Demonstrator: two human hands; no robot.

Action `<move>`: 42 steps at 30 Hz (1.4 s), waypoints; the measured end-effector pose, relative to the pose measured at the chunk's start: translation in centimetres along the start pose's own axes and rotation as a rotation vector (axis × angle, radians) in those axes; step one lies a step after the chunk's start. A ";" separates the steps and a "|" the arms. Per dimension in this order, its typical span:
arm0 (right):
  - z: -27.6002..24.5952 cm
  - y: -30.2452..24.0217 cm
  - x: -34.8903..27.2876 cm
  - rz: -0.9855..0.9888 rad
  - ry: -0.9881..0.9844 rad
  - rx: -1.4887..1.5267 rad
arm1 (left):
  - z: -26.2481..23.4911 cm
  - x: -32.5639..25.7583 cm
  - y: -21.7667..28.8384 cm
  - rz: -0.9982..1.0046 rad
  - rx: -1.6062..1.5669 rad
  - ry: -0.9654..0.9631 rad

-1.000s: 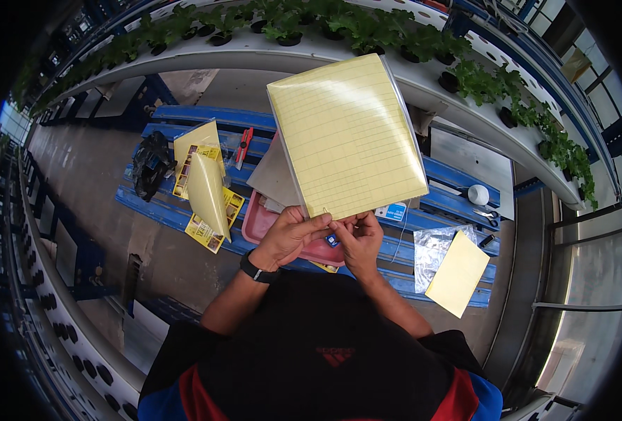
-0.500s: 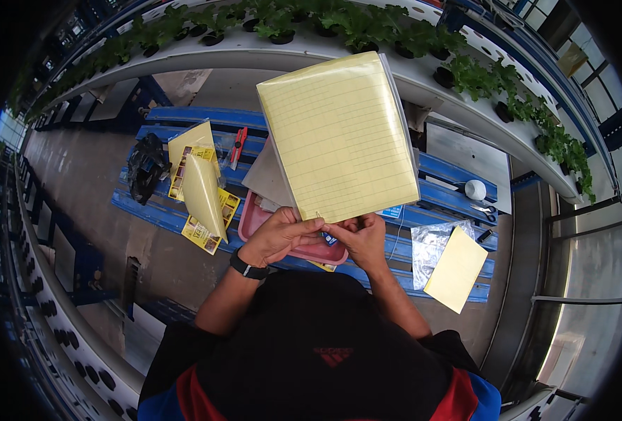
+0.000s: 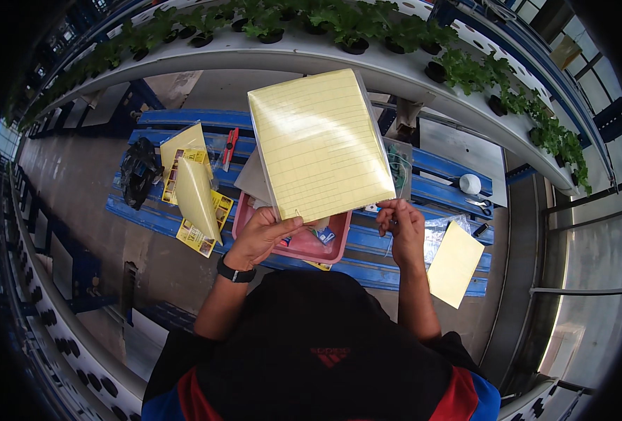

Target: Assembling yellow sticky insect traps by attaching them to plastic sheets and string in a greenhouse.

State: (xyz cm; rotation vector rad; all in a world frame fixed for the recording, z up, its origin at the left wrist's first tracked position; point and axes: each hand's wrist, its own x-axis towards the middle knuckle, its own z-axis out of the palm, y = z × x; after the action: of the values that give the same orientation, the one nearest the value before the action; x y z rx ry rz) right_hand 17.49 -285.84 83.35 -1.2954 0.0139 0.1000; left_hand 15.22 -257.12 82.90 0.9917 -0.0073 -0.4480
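Observation:
My left hand (image 3: pixel 265 235) grips the lower edge of a large yellow lined sheet (image 3: pixel 318 144) in a clear sleeve and holds it up, tilted, over the blue bench. My right hand (image 3: pixel 402 224) is just right of the sheet's lower corner and off it. Its fingertips are pinched on a thin wire that is barely visible. A pink tray (image 3: pixel 332 249) with small items lies under both hands. A black watch sits on my left wrist.
A blue slatted bench (image 3: pixel 149 210) carries yellow sheets (image 3: pixel 195 186) at the left, a black bundle (image 3: pixel 139 172), a red-handled tool (image 3: pixel 228 147), a white roll (image 3: pixel 470 184), scissors (image 3: pixel 483 205) and another yellow sheet (image 3: pixel 455 263) at the right. A white channel with green plants (image 3: pixel 353 28) runs behind.
My right hand has let go of the sheet's lower edge and moved right. The sheet, now in my left hand alone, has shifted slightly left.

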 end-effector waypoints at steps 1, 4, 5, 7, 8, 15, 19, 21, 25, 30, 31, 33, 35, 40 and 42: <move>0.6 -0.3 0.3 0.023 0.049 -0.031 | -0.4 0.0 -0.2 0.002 0.004 0.008; 0.5 0.3 0.9 0.096 0.028 -0.054 | -1.1 -0.1 -0.5 0.052 0.063 0.007; 0.7 0.2 0.9 0.096 0.036 -0.050 | -1.1 -0.1 -0.4 0.055 0.063 0.010; 1.0 0.1 0.7 0.091 0.030 -0.035 | -0.9 -0.5 0.1 0.082 0.112 -0.015; 1.0 0.2 0.6 0.083 0.034 -0.021 | -1.0 -0.6 0.2 0.087 0.112 -0.005; 1.3 0.4 0.3 0.147 -0.051 0.064 | -2.4 -1.2 0.3 0.100 0.129 -0.014; 2.1 0.1 0.5 0.169 -0.042 0.068 | -3.1 -1.4 0.2 0.139 0.115 -0.004; 2.1 0.4 0.6 0.175 -0.075 0.114 | -3.3 -1.6 0.5 0.151 0.151 -0.012; 2.2 0.1 0.7 0.203 -0.107 0.147 | -4.2 -2.0 0.7 0.179 0.251 -0.008; 2.3 0.0 0.6 0.194 -0.169 0.164 | -4.9 -2.4 0.8 0.175 0.257 0.009; 2.3 0.1 0.5 0.193 -0.171 0.161 | -5.1 -2.5 0.7 0.176 0.255 0.011; 2.4 0.4 0.5 0.144 -0.181 0.082 | -5.6 -2.4 0.4 0.173 0.234 0.014; 2.5 0.5 0.6 0.122 -0.173 0.067 | -5.7 -2.3 0.3 0.167 0.215 0.017; 3.4 0.6 0.9 0.091 -0.144 0.094 | -4.9 -1.5 0.7 0.284 -0.067 -0.073; 4.3 0.1 1.4 0.061 -0.116 0.144 | -5.4 -1.3 0.5 0.319 -0.001 -0.060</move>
State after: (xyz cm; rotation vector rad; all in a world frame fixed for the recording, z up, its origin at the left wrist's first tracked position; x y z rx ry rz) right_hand 18.69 -281.62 84.30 -1.1437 -0.0386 0.2222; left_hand 15.34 -252.10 80.53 0.9553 -0.2160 -0.1843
